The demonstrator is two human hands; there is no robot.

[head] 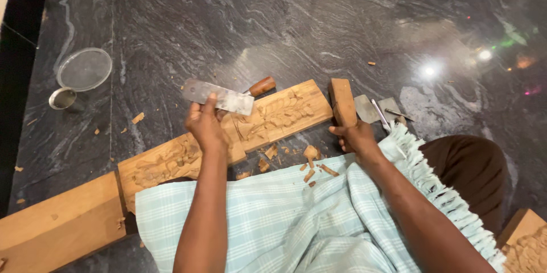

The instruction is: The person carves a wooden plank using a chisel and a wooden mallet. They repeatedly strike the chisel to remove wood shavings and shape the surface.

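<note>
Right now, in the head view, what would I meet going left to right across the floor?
Plain wood beam → small metal cup → clear round lid → left hand on a flat chisel → wooden mallet in the right hand → spare chisels.

Left hand grips a flat chisel over the carved plank; right hand holds a wooden mallet.

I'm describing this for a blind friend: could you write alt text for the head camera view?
A person seated on a dark marble floor holds a flat chisel in the left hand over a carved wooden plank, and a wooden mallet in the right hand. Wood chips lie on the checked cloth.
</note>
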